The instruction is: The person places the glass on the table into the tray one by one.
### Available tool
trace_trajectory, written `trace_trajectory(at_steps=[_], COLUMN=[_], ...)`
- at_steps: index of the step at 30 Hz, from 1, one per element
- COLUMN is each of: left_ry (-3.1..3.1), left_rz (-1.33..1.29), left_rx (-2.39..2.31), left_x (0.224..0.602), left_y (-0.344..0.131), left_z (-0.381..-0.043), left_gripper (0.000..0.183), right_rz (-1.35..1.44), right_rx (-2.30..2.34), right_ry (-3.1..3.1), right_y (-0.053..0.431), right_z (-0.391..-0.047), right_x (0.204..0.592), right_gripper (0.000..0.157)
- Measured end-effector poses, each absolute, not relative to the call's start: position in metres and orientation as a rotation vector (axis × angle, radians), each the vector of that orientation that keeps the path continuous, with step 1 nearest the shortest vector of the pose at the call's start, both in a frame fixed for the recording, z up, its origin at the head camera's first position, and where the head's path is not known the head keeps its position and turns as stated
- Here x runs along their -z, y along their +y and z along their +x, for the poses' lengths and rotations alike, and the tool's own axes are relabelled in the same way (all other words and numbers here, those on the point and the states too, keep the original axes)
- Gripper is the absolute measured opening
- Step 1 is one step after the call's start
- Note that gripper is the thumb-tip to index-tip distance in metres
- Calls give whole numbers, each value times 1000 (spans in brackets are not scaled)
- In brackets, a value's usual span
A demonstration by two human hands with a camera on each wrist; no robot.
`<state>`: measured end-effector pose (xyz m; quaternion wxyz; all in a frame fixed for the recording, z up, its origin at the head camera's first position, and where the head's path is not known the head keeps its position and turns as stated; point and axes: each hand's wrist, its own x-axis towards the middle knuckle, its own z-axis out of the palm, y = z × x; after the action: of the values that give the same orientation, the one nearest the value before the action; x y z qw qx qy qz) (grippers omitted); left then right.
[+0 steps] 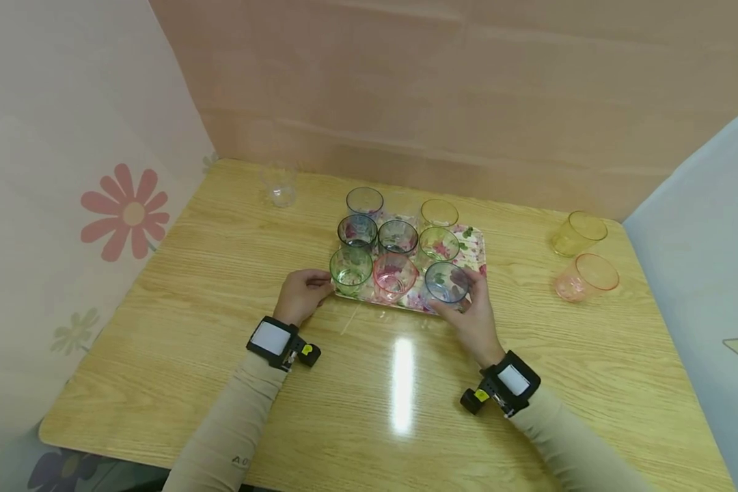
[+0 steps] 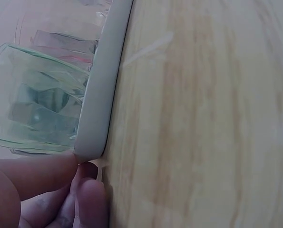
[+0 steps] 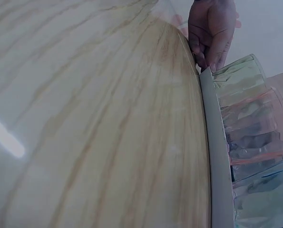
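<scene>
A flowered tray (image 1: 472,249) lies on the table, with several coloured clear glasses standing on it in rows. My left hand (image 1: 303,295) pinches the tray's front left corner, beside a green glass (image 1: 351,268). In the left wrist view, the thumb (image 2: 41,175) lies against that corner and the other fingers curl below it. At the front right of the tray, my right hand (image 1: 475,318) holds a blue-rimmed glass (image 1: 446,283) between thumb and fingers. A pink glass (image 1: 395,277) stands in the front row between the green and blue ones.
Right of the tray, a yellow glass (image 1: 578,234) and another pink glass (image 1: 585,278) stand on the table (image 1: 357,410). A colourless glass (image 1: 281,188) is at the back left. A brown backdrop (image 1: 443,96) rises behind the table, with patterned sheets on both sides.
</scene>
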<state>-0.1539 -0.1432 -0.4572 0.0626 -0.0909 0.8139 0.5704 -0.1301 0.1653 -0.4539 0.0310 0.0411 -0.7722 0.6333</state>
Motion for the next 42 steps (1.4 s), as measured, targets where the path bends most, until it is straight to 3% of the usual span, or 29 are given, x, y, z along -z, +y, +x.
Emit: trace_trajectory(at_steps=[25,33,35,42], left_ry=[2457,2455,2454,2463], left_rz=[-293,-286,-283,-283], left_rx=[-1703,-1707,-1711,-1708], left_x=[457,459,459,458], left_y=[-143,-143,-143,-143], left_z=[-154,-154,-154,-154], left_gripper=[26,26,26,26], right_rz=[94,84,101,129], right_rx=[-1912,-1882,-1861,-1788], right_ry=[-2470,-2527,-2517,-2430], right_y=[151,157,161,185], right_z=[-130,-125,-123,-120], right_x=[453,452,450,436], right_gripper=[84,96,91,45])
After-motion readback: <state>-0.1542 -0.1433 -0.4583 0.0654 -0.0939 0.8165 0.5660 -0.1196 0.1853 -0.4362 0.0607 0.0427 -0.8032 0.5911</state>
